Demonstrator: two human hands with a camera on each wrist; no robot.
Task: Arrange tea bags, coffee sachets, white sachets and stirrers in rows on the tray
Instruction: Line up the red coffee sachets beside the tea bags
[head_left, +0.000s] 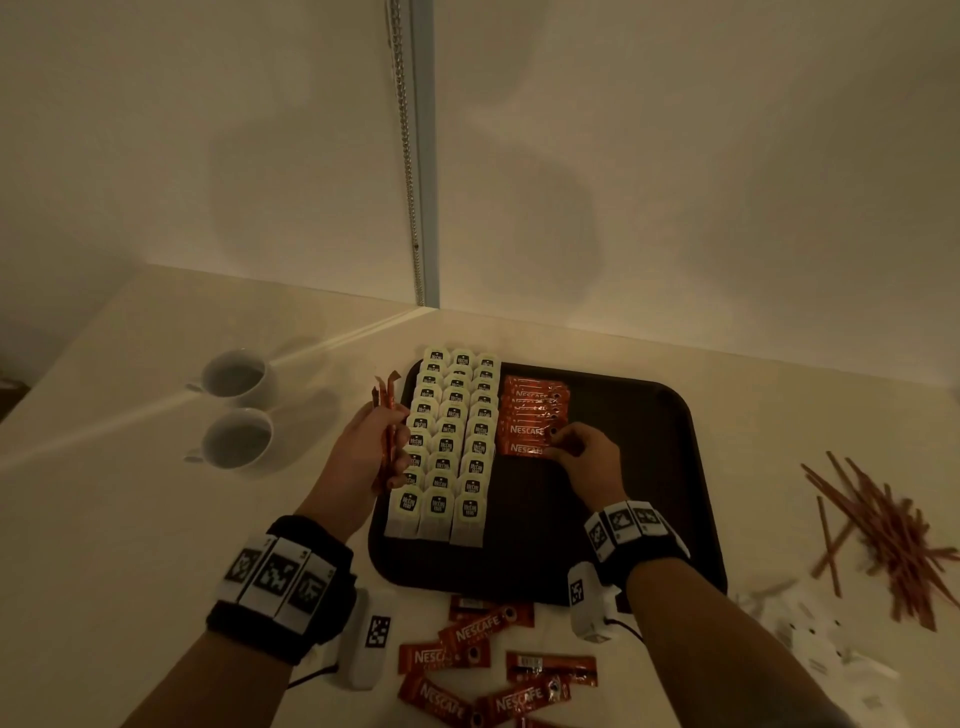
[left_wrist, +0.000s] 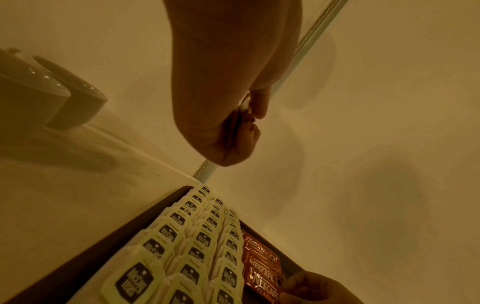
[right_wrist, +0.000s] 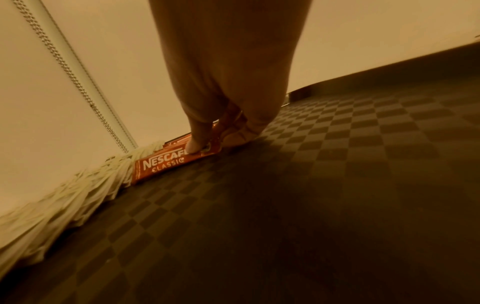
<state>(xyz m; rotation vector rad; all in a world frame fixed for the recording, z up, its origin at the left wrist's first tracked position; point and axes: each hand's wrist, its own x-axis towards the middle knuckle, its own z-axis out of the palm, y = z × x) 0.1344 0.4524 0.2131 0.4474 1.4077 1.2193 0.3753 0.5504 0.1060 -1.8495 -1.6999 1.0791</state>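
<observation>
Dark tray: 3 overlapping rows of tea bags on its left part, short row of red coffee sachets just right of them. More coffee sachets loose near the tray's near edge. Stirrers piled far right w/ white sachets nearer, both off tray.

White sachets blurred, indistinct.

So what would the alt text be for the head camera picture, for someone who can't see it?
A person's right hand sets a red coffee sachet at the near end of a row on a dark tray, beside three rows of tea bags. The left hand grips spare sachets; two cups stand left, stirrers lie right.
</observation>
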